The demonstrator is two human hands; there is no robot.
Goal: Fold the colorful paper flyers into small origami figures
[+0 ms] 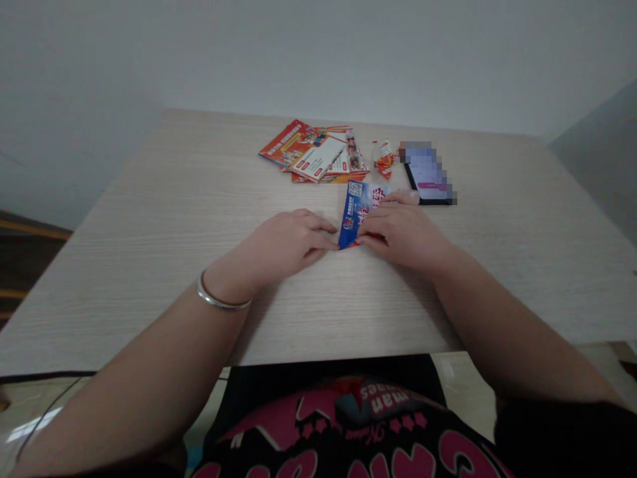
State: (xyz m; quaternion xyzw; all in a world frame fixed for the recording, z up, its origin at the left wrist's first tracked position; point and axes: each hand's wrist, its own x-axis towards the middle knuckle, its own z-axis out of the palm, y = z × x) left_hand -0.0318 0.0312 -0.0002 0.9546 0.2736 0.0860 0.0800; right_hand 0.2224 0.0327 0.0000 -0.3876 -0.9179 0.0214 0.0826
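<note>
A blue and red printed paper leaflet (pixel 357 209) lies on the light wooden table (pixel 164 219), partly folded. My left hand (pixel 286 244), with a silver bangle on its wrist, pinches the leaflet's near corner with fingers pressed together. My right hand (pixel 402 229) lies over the leaflet's right side, its fingers curled and pressing the paper down. Both hands meet at the paper's bottom corner.
A pile of orange and red leaflets (pixel 313 154) sits farther back. To its right lie a small folded red paper piece (pixel 384 158) and a black phone (pixel 428 176) with its screen lit. The table's near edge runs just before my body.
</note>
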